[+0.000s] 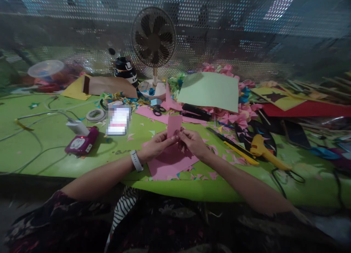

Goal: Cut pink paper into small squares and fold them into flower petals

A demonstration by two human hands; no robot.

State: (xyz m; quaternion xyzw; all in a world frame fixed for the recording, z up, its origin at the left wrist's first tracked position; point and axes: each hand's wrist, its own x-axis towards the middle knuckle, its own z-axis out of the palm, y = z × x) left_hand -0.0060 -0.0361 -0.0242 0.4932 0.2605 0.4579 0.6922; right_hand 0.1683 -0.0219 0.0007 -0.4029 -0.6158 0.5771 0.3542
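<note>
Left hand and right hand, fingers clamped on a pink slip above the pink sheet at six o'clock, could crease the slip through uneven pressure.

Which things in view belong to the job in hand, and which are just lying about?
Likely in the job:
small pink piece, in the grip of left hand and right hand
pink sheet beneath them

Apparently just lying about, unheld:
phone
fan
tape roll
yellow glue gun
purple adapter
</note>
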